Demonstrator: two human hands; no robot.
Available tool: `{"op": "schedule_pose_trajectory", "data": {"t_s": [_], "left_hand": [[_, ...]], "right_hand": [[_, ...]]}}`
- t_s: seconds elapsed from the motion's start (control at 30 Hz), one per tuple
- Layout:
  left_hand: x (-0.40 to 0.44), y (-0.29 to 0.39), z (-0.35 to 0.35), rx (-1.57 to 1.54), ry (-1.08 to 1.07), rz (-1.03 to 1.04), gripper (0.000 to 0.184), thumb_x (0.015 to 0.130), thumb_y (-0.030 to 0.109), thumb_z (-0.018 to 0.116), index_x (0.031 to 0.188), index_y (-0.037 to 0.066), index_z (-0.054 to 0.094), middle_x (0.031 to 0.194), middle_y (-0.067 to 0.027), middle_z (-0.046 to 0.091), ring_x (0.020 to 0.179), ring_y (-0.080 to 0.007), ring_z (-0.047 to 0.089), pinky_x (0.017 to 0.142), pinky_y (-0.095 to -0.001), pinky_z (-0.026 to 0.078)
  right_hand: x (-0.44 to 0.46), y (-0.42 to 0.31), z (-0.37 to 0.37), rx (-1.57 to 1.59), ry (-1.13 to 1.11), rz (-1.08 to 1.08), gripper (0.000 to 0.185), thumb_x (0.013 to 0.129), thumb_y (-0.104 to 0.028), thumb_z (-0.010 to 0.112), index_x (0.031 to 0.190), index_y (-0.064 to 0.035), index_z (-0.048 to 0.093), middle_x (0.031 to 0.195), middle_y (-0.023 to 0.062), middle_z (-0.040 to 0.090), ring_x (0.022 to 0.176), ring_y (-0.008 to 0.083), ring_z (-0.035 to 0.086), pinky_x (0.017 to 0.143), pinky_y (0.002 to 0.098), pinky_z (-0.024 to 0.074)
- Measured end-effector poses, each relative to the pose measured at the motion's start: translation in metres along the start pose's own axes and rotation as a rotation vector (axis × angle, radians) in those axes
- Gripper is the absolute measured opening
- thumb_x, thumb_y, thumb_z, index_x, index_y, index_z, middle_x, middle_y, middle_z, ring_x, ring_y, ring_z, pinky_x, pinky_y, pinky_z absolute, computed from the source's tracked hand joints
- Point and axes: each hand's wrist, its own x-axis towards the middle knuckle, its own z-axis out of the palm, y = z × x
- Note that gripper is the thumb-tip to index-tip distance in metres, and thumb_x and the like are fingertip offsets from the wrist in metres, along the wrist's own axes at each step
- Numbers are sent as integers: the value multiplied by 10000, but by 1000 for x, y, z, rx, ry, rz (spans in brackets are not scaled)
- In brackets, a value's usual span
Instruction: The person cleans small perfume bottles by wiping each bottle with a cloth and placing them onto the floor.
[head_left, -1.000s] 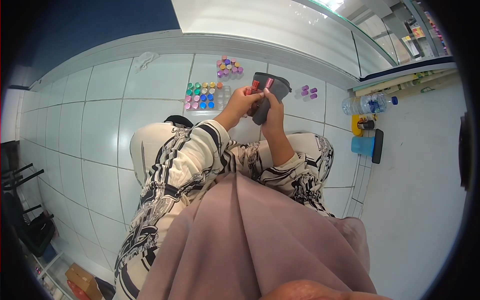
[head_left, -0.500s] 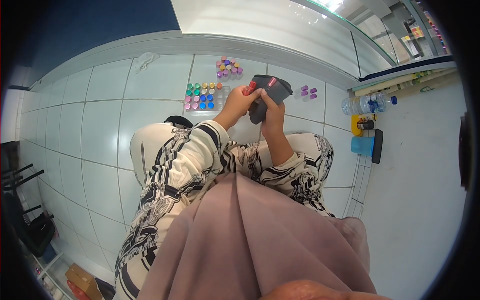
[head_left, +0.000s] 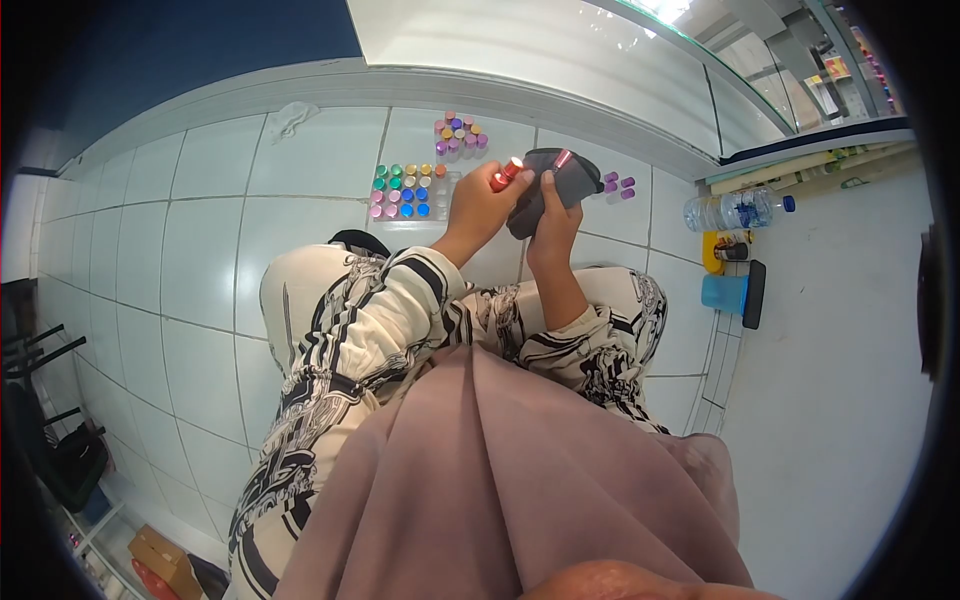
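Note:
My left hand [head_left: 478,205] is closed around a small shiny red bottle [head_left: 508,175], its pale end pointing up and to the right. In my right hand [head_left: 552,225] is a dark grey pouch [head_left: 572,185], gripped from below with the thumb over its front. A small pink-red tube [head_left: 562,160] shows at the pouch's upper part; whether it lies inside or on top I cannot tell. Left of my hands, a clear tray [head_left: 445,210] holds rows of small bottles with green, gold, blue and pink caps. Beyond it stands a cluster of mixed-colour small bottles [head_left: 460,133].
Several purple-capped bottles [head_left: 620,186] sit right of the pouch. Further right are a water bottle [head_left: 728,209] lying down, a yellow item [head_left: 713,252] and a blue container [head_left: 724,293]. A white glass-topped cabinet [head_left: 560,70] borders the tiled floor [head_left: 200,260].
My left hand has drawn slightly away from the pouch with the red bottle, whose pale end now shows. The pouch has shifted a little to the right in my right hand.

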Motion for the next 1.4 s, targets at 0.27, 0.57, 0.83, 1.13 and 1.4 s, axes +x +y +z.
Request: {"op": "schedule_pose_trajectory", "data": {"t_s": [0.27, 0.57, 0.83, 1.13, 1.4], "left_hand": [[4, 12, -10, -381, -15, -183, 285, 874, 339, 706, 782, 97, 585, 603, 45, 509, 502, -25, 423, 437, -205, 305], [0, 22, -12, -485, -95, -102, 267, 848, 291, 748, 828, 62, 611, 691, 42, 551, 635, -34, 474, 577, -204, 373], [-1, 23, -13, -447, -188, 22, 221, 876, 223, 719, 1010, 56, 662, 712, 48, 558, 664, -28, 485, 616, -202, 388], [-4, 27, -14, -409, -361, 113, 264, 844, 184, 749, 1047, 38, 665, 860, 29, 610, 776, -70, 556, 717, -228, 455], [-13, 31, -8, -12, -228, 491, 301, 735, 189, 814, 970, 48, 689, 979, -72, 605, 799, -213, 615, 732, -307, 482]], "right_hand": [[3, 4, -6, -45, 2, 69, 301, 926, -226, 664, 1135, -19, 604, 998, 25, 634, 866, 99, 586, 766, 253, 463], [-13, -8, 8, -2, -90, 158, 335, 915, -267, 673, 1076, 25, 634, 986, 63, 650, 865, 125, 624, 763, 257, 496], [-8, -2, 3, 88, -54, 158, 446, 924, -387, 633, 1098, 22, 602, 1035, 106, 642, 903, 161, 645, 789, 276, 527], [-6, 3, -5, 199, -107, 165, 517, 952, -532, 511, 1093, -37, 559, 985, 87, 635, 859, 163, 656, 735, 290, 556], [-5, 9, -4, 362, -63, 335, 447, 976, -561, 422, 1006, -132, 545, 876, 15, 609, 789, 131, 622, 642, 283, 511]]}}
